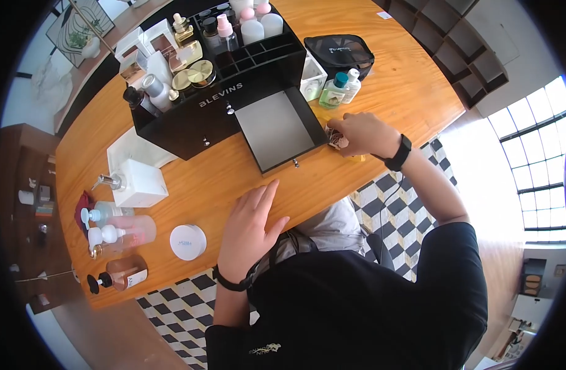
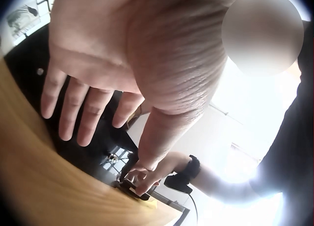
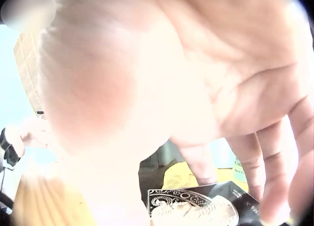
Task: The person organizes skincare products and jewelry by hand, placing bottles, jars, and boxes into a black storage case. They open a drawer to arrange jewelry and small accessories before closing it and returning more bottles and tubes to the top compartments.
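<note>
Head view: right hand [image 1: 363, 134] sits on the wooden table [image 1: 381, 74], just right of the black organizer's open drawer [image 1: 276, 128], fingers curled around a small patterned compact [image 1: 338, 139]. Right wrist view shows the compact [image 3: 196, 209] under the fingers [image 3: 248, 162], dark with ornate cream print, lying on the tabletop. Left hand [image 1: 249, 228] rests flat on the table edge near the person's torso, fingers straight, holding nothing; left wrist view confirms the spread fingers [image 2: 73, 111]. Green bottle [image 1: 333, 90] stands just behind the right hand.
</note>
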Tool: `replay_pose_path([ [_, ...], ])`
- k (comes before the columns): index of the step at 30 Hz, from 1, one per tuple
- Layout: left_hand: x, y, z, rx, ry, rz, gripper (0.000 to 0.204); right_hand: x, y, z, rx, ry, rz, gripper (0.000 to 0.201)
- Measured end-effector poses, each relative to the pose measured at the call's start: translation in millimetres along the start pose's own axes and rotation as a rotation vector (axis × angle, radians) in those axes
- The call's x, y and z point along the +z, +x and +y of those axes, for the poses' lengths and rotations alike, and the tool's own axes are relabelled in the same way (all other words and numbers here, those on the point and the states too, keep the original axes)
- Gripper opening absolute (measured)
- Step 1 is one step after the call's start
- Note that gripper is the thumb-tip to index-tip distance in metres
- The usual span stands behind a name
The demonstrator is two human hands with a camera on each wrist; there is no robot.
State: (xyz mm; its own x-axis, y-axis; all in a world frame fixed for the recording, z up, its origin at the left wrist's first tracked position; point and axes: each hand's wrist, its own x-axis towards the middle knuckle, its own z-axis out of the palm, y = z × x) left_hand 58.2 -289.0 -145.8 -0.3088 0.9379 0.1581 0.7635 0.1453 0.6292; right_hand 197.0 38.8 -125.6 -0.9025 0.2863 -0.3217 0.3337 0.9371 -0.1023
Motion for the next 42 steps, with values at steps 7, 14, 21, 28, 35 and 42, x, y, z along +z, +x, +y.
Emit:
replay_pose_path([
  [7, 2, 21, -1, 0.059, 0.02, -0.006, 0.073, -11, -18, -7, 0.008, 0.015, 0.195, 0.056],
  [14, 3, 56, -14, 0.023, 0.082, 0.017, 0.078, -23, -57, -18, -0.07, 0.245, 0.386, 0.062],
  [21, 2, 98, -39, -0.093, 0.151, 0.078, 0.083, -15, -60, -26, -0.064, 0.289, 0.293, 0.067],
  [28, 2, 111, -37, -0.25, 0.077, 0.07, 0.087, -19, -37, -46, -0.149, 0.301, 0.302, 0.067],
  [35, -13, 34, -24, -0.065, 0.258, 0.168, 0.073, -29, 19, -111, -0.314, 0.383, 0.466, 0.061],
  [42, -57, -114, -30, -0.44, 0.413, 0.347, 0.068, -11, 77, -149, -0.401, 0.373, 0.642, 0.063],
])
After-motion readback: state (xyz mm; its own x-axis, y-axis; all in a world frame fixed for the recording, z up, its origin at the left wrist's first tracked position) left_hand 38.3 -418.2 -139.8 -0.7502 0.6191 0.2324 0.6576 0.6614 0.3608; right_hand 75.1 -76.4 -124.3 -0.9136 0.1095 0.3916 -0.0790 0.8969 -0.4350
